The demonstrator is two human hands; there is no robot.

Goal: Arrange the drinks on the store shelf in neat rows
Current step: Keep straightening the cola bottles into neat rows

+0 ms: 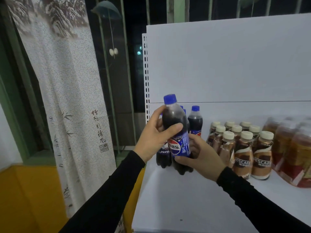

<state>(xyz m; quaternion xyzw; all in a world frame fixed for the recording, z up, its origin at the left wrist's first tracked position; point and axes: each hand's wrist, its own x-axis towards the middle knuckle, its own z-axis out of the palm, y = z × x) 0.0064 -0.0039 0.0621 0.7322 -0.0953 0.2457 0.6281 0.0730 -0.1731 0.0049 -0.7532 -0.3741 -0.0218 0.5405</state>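
Note:
A Pepsi bottle (176,132) with a blue cap stands at the left end of the white shelf (185,199), slightly tilted. My left hand (154,133) grips its dark upper body. My right hand (203,155) holds its lower part beside the label. Behind it stand other Pepsi bottles, one at the back (195,121) and one at the left (163,157), partly hidden. To the right, several Nescafe bottles (242,147) with cream caps stand in rows.
Shrink-wrapped packs of amber drinks (292,152) fill the shelf's right end. The shelf's white back panel (227,64) rises behind. A patterned curtain (67,98) and a barred window lie to the left, beyond the shelf's left edge.

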